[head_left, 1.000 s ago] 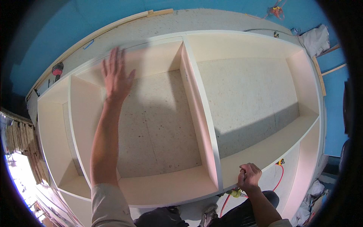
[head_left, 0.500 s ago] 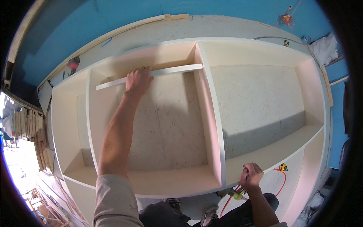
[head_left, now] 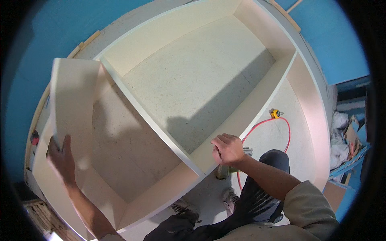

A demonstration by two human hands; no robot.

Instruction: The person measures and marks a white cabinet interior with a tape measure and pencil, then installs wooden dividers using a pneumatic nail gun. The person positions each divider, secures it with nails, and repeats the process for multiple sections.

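My left hand (head_left: 61, 158) grips the edge of a loose white board (head_left: 75, 100), thumb on one side. The board is raised and tilted over the left compartment of a large cream-white cabinet frame (head_left: 148, 116) lying on the floor. My right hand (head_left: 228, 149) is closed, above the frame's near rail, right of the divider's near end; whatever its fingers hold, if anything, is hidden. Beneath and behind it, a partly covered green and metal tool (head_left: 222, 172) rests on the floor by my legs.
A red hose (head_left: 289, 134) curves over the floor inside the frame's near right section, beside a yellow tape measure (head_left: 275, 113). Wood strips (head_left: 85, 43) lie along the blue wall at the far left. White bags (head_left: 339, 138) and scraps are piled at the right.
The view has swung to the right. The white board has been turned and lifted from its flat place across the left compartment, still in my left hand. My right hand stays closed near the divider.
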